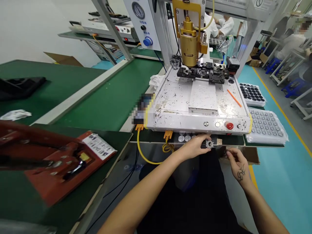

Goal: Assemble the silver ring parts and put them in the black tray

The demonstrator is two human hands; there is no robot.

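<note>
Left hand [195, 146] pinches a small black round part [208, 144], metal centre turned up, seemingly for a look, just below the white machine's button panel [185, 123]. At its 4 o'clock the right hand [237, 164] is slack and empty beside a cardboard box [252, 156]. Filled part trays [265, 126] sit at 2 o'clock.

Small black part [209, 144], silver round centre, just below machine [202, 125] front.

White label [98, 145] on red fixture [60, 169]: printed lines, too small to read. Gauge [138, 10] dial figures, blue captions beneath: blurred. Small dark print on white machine plate [206, 114] front edge: illegible. Nothing readable anywhere.
</note>
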